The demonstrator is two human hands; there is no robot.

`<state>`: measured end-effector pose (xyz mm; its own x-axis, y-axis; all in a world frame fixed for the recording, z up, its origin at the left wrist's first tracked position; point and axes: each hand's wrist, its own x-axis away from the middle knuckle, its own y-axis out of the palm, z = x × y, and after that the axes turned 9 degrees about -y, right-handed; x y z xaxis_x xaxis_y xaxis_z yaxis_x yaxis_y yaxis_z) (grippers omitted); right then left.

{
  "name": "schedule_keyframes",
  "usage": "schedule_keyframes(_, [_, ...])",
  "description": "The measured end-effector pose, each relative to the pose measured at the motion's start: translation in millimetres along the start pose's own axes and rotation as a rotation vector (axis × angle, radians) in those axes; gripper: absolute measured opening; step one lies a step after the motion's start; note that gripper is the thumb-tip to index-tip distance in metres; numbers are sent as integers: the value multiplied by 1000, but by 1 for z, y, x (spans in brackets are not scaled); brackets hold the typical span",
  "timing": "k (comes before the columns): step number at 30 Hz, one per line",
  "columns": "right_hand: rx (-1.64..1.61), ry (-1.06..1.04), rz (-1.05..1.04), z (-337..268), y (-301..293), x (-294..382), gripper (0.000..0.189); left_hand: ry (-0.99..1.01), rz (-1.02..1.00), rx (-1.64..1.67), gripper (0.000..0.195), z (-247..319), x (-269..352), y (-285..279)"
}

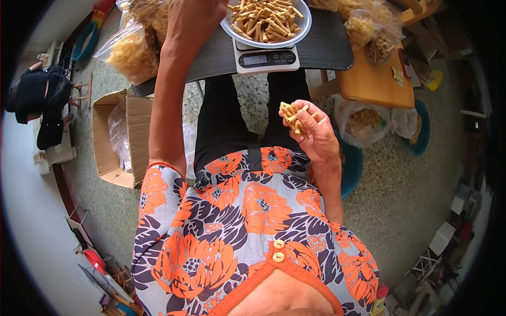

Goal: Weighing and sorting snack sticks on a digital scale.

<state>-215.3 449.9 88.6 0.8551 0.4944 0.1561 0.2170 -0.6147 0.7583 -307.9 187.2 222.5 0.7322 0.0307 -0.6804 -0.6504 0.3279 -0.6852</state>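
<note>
A translucent plastic bowl (pixel 302 33) heaped with short tan stick-shaped pieces (pixel 265 21) stands on a white digital kitchen scale (pixel 269 60), whose display shows digits. The scale is at the near edge of a black table (pixel 215 53). My left hand (pixel 199 17) is at the bowl's left side, cut off by the top edge of the picture, so its fingers are hidden. My right hand (pixel 314 130) is raised in front of my lap, below and right of the scale, its fingers closed on a small bunch of the same tan sticks (pixel 292 118).
Zip bags (pixel 132 57) of pale yellow pieces lie on the table's left. More filled bags (pixel 383 45) are on a wooden stool (pixel 377 85) at right. An open cardboard box (pixel 138 138) and blue-green basins (pixel 352 170) stand on the floor. Another person (pixel 37 94) is at far left.
</note>
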Motion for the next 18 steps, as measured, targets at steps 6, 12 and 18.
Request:
schedule_keyframes(6, [-96, -2, -53, -14, 7, -23, 23, -51, -433, 587, 13, 29, 45, -9])
schedule_keyframes(12, [-210, -58, -100, -32, 29, -52, 24, -185, -627, 715, 14, 32, 49, -18])
schedule_keyframes(18, [-247, -74, -158, -38, 48, -69, 27, -192, -580, 707, 16, 30, 42, -14])
